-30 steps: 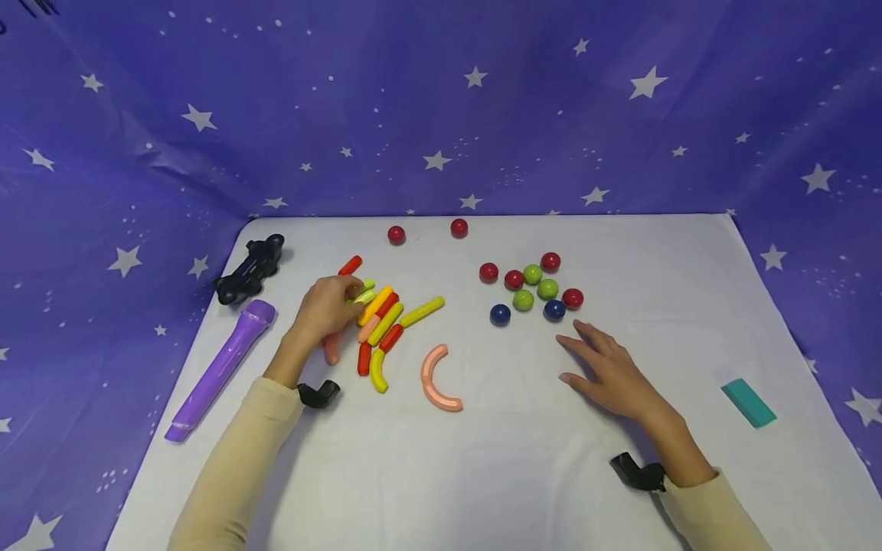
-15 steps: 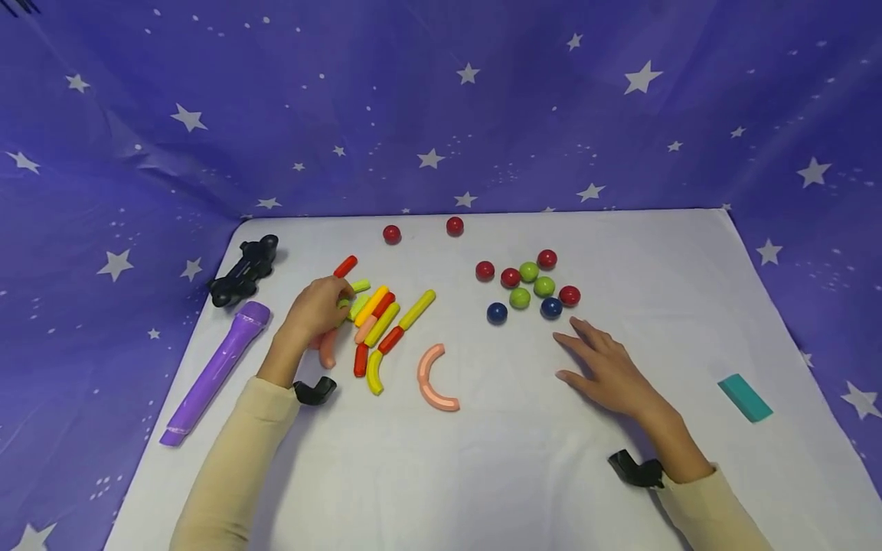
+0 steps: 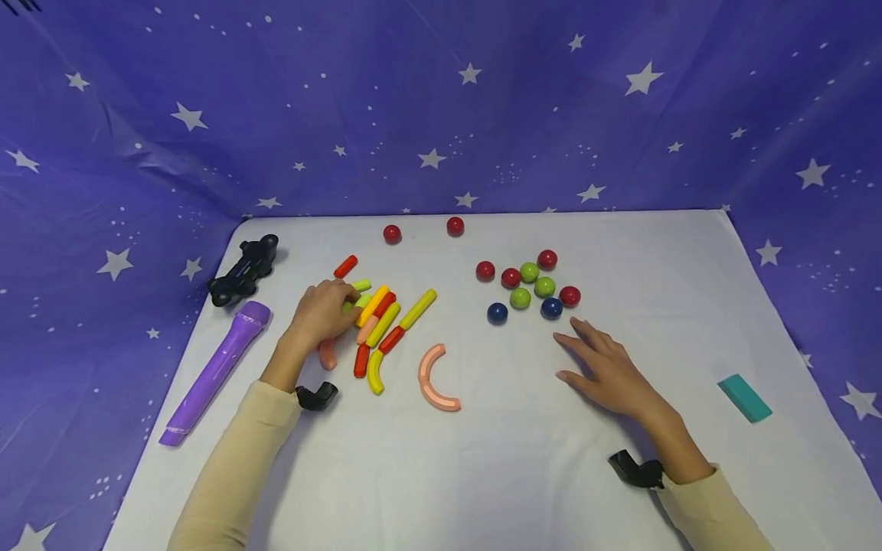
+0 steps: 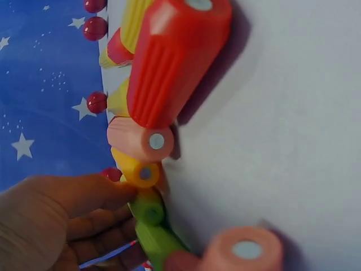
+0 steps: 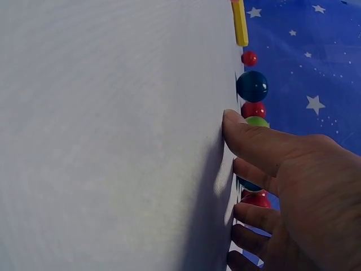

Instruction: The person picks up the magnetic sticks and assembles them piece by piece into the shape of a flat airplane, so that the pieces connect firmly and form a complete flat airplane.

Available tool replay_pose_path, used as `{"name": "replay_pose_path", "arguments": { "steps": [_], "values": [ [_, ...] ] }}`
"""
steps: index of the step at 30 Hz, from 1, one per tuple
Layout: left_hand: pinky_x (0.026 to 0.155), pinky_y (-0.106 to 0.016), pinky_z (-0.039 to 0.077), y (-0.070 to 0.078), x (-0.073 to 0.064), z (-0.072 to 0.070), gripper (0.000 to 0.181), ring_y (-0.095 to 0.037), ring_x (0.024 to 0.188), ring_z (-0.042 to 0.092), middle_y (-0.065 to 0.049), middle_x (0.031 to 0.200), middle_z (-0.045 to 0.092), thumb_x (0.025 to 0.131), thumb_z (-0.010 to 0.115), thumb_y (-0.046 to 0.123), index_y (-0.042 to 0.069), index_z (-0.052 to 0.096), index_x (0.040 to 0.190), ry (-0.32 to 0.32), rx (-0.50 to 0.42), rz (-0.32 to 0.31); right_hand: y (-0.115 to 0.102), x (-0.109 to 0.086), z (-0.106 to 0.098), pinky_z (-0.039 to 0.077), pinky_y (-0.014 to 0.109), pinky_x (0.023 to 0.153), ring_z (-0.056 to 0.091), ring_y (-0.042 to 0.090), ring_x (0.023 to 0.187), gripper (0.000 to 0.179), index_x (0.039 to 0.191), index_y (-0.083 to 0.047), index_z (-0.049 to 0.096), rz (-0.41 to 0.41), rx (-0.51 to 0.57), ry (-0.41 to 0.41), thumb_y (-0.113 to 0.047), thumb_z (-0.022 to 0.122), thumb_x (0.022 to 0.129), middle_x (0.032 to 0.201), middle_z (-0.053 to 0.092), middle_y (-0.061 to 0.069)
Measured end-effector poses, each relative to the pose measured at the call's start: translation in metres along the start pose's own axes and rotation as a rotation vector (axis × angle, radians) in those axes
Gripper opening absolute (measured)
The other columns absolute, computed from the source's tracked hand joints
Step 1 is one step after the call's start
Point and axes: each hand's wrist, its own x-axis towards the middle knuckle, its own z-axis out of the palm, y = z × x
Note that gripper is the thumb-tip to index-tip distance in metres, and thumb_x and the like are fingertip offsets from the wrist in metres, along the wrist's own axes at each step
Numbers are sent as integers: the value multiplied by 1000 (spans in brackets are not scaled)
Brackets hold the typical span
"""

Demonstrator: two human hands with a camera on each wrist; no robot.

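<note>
In the head view my left hand (image 3: 324,311) is at the left end of a cluster of coloured magnetic sticks, its fingers curled round a light-green magnetic stick (image 4: 152,240). The thumb lies near the end of a yellow stick (image 3: 373,306); the fingers partly hide the green pieces. Red, pink and yellow sticks lie close by, among them a red stick (image 4: 175,62) with a silvery disc at its end. My right hand (image 3: 606,371) rests on the white table, fingers spread, holding nothing. Just beyond its fingertips are a blue ball (image 3: 551,308) and a red ball (image 3: 570,296).
A curved pink piece (image 3: 434,380) lies mid-table. Green balls (image 3: 520,298) and more red balls are grouped behind the right hand. A black toy-like object (image 3: 244,272) and a purple microphone-shaped tube (image 3: 217,375) lie left; a teal block (image 3: 745,398) lies right.
My left hand shifts slightly to the right over the green sticks, covering more of them. Earlier, a yellow stick at the right of the cluster turned steeper. The right hand stays still.
</note>
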Motion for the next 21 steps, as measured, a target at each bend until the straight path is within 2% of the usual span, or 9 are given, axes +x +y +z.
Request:
{"name": "replay_pose_path", "arguments": {
  "steps": [5, 7, 9, 12, 14, 16, 18, 21],
  "values": [
    [85, -45, 36, 4, 7, -1, 33, -29, 89, 57, -12, 96, 72, 80, 74, 19, 2, 73, 108, 19, 16, 8, 1, 0, 1, 26, 67, 105, 29, 49, 140, 61, 141, -11, 51, -5, 4, 2, -28, 73, 87, 154, 32, 24],
    [86, -46, 38, 6, 7, -5, 35, -30, 89, 58, -14, 98, 71, 79, 76, 18, 0, 73, 109, 55, -14, 11, 1, 0, 2, 26, 67, 105, 29, 49, 140, 61, 141, -11, 51, -8, 4, -1, -29, 73, 87, 154, 32, 23],
    [88, -46, 42, 13, 7, -11, 34, -30, 91, 60, -15, 100, 71, 81, 75, 17, 0, 72, 111, 95, -80, 32, 2, 1, 2, 26, 67, 105, 28, 48, 140, 61, 141, -11, 51, -7, 0, -4, -30, 73, 88, 155, 32, 23],
    [85, -44, 49, 35, 5, -17, 31, -28, 91, 62, -13, 99, 69, 83, 74, 13, 1, 72, 113, 98, -233, 150, 2, 1, 1, 26, 67, 105, 28, 48, 141, 61, 142, -12, 51, -5, -8, -6, -30, 73, 87, 155, 31, 23],
    [81, -39, 52, 54, 6, -15, 30, -24, 88, 61, -9, 97, 68, 84, 74, 12, 3, 72, 113, 23, -331, 250, 2, 0, 0, 26, 67, 105, 28, 48, 141, 61, 141, -12, 51, -2, -9, -4, -30, 73, 87, 155, 31, 23],
    [78, -34, 53, 73, 8, -8, 29, -20, 85, 61, -5, 95, 68, 85, 74, 12, 5, 73, 113, -82, -384, 353, 2, 0, -1, 26, 67, 105, 28, 48, 140, 61, 141, -12, 51, -3, -8, 0, -29, 74, 87, 154, 32, 23],
    [76, -29, 53, 90, 11, 2, 28, -15, 82, 60, -2, 93, 67, 86, 74, 13, 8, 73, 113, -169, -380, 426, 2, 0, 0, 26, 67, 105, 28, 48, 140, 62, 141, -12, 51, -5, -2, 4, -28, 74, 86, 154, 32, 23],
    [77, -23, 51, 107, 16, 16, 26, -10, 83, 59, 1, 96, 68, 87, 73, 13, 10, 74, 113, -252, -329, 479, 2, 0, 1, 26, 68, 104, 28, 49, 140, 62, 141, -11, 51, -12, 9, 4, -28, 74, 86, 154, 32, 24]
  ]
}}
